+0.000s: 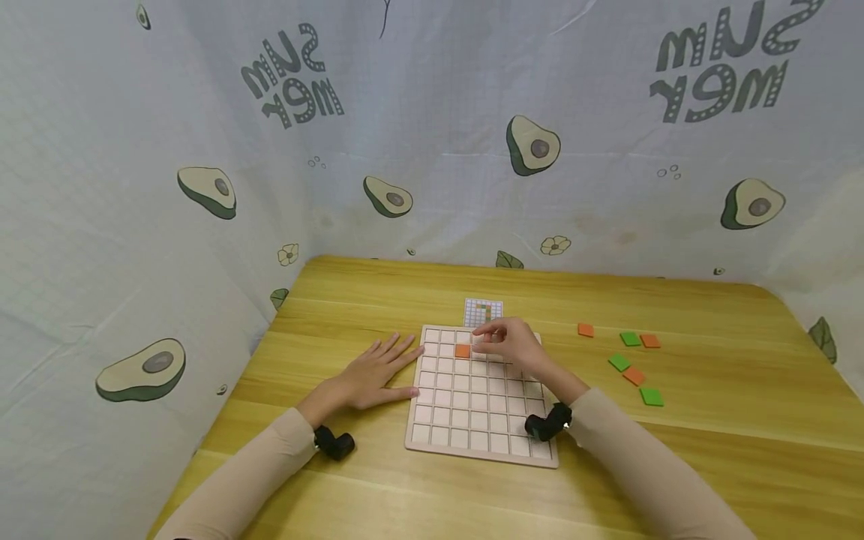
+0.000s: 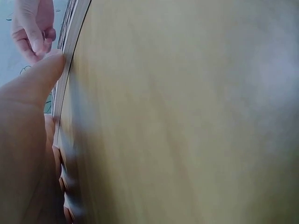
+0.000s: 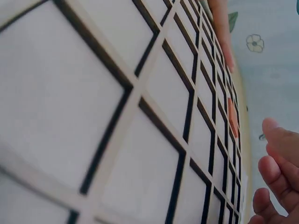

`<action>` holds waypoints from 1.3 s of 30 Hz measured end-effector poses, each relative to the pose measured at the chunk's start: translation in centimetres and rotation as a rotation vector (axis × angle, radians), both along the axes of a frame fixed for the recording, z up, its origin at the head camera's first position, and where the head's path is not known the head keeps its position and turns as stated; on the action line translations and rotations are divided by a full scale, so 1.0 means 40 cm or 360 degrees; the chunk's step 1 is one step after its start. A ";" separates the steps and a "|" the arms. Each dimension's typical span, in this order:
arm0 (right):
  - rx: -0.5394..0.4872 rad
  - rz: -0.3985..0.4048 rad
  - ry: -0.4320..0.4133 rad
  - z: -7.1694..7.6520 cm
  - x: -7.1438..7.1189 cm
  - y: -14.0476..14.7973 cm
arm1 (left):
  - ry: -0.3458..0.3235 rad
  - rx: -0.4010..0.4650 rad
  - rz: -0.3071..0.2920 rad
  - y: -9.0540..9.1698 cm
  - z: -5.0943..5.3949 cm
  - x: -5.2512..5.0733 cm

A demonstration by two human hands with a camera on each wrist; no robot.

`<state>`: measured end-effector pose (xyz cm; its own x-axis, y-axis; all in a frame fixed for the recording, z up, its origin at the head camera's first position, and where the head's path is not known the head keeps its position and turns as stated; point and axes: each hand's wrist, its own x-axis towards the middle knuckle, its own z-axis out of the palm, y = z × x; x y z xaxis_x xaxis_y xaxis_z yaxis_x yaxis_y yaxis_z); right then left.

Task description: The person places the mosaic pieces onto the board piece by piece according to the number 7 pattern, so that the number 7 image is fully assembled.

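A pale gridded board (image 1: 470,442) lies on the table, one orange tile (image 1: 462,351) in a cell of its second row from the far edge; the right wrist view also shows this orange tile (image 3: 232,116). Over the far part of the board hovers the right hand (image 1: 514,345), its fingers loosely bent and no piece visible between them; in the right wrist view this hand (image 3: 280,172) has thumb and fingers apart. The left hand (image 1: 370,377) lies flat and spread on the table, thumb and fingertips at the board's left edge. Part of it fills the left wrist view's left side (image 2: 23,135).
A small printed grid card (image 1: 483,310) lies just beyond the board. To the right, loose orange tiles (image 1: 585,330) and green tiles (image 1: 651,397) are scattered on the wooden table (image 1: 729,352). A printed curtain (image 1: 445,90) hangs behind and at the left.
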<state>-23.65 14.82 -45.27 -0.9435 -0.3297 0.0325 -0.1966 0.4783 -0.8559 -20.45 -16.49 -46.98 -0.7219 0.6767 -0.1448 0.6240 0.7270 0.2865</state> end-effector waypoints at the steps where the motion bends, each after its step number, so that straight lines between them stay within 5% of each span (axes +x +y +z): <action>1: 0.0000 -0.0008 0.0016 0.003 0.000 0.009 | 0.0004 0.0004 -0.0003 0.000 -0.001 0.000; 19: 0.0152 -0.0355 0.0160 0.040 0.028 0.250 | -0.0017 -0.0031 0.0015 0.001 -0.011 -0.005; 26: 0.0146 -0.0469 0.0238 0.028 0.060 0.333 | -0.0015 -0.0021 0.0013 0.004 -0.005 -0.004; 39: 0.0135 -0.0685 0.0156 -0.011 0.128 0.449 | -0.0019 0.0006 0.0004 0.004 0.002 0.000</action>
